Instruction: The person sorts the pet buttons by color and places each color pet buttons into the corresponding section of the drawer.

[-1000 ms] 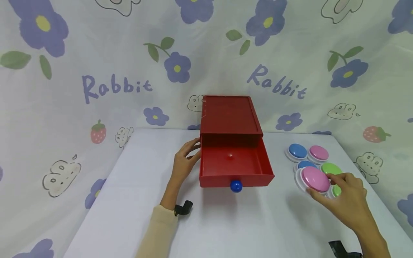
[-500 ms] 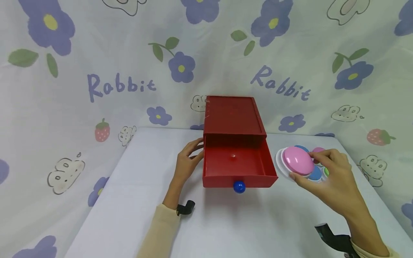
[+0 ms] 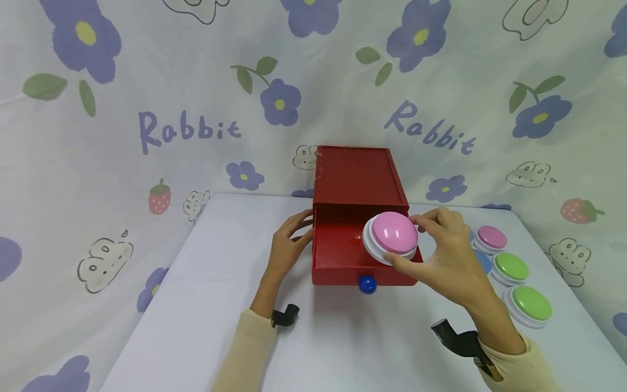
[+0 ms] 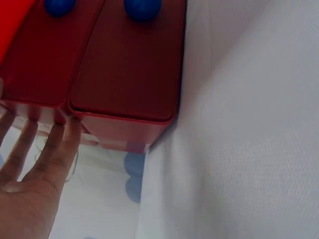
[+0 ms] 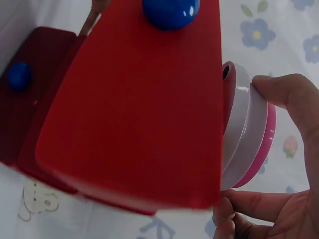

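Note:
In the head view my right hand (image 3: 453,264) pinches a pink-topped push button (image 3: 394,233) with a white base by its rim. The button is tilted above the pulled-out top drawer (image 3: 338,247) of a red drawer box (image 3: 360,177). From the right wrist view, thumb and fingers grip opposite edges of the button (image 5: 251,132), part of it hidden behind the drawer front (image 5: 134,109). My left hand (image 3: 286,247) rests on the box's left side. Its fingers (image 4: 60,149) lie extended along the wall in the left wrist view.
Right of the box, several buttons stand on the white table (image 3: 235,239): a pink one (image 3: 492,238), a green one (image 3: 511,267), another green one (image 3: 531,303) and partly hidden blue ones (image 3: 483,262). A blue knob (image 3: 367,284) juts from the drawer front. A patterned cloth hangs behind.
My right hand has lifted the pink button off the group at the right and carried it left over the drawer. The left hand has stayed against the box.

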`<move>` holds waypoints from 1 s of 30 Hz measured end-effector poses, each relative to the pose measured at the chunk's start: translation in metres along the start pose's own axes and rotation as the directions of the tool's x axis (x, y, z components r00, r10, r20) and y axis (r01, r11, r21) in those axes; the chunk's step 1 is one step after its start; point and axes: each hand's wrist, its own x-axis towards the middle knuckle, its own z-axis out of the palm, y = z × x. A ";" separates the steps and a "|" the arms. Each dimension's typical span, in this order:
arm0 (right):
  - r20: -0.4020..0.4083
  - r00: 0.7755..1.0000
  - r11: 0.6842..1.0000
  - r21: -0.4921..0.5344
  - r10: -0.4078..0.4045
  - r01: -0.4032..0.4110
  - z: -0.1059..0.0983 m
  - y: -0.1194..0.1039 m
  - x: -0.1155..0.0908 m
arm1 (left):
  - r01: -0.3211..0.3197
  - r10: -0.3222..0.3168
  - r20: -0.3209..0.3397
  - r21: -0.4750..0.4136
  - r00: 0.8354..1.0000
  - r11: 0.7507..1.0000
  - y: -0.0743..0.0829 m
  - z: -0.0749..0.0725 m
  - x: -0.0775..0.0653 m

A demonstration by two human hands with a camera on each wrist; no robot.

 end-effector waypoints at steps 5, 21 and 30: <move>0.026 0.999 0.999 -0.026 -0.040 0.040 0.020 -0.009 0.008 | 0.011 -0.011 -0.004 0.005 1.000 1.000 -0.025 0.001 0.004; 0.045 0.996 0.997 -0.013 -0.072 0.072 0.047 -0.024 0.019 | 0.022 -0.022 -0.014 0.036 1.000 0.999 -0.034 0.001 0.004; 0.067 0.995 0.997 -0.023 -0.077 0.079 0.055 -0.029 0.022 | 0.007 -0.006 -0.013 0.033 1.000 0.999 -0.036 0.002 0.004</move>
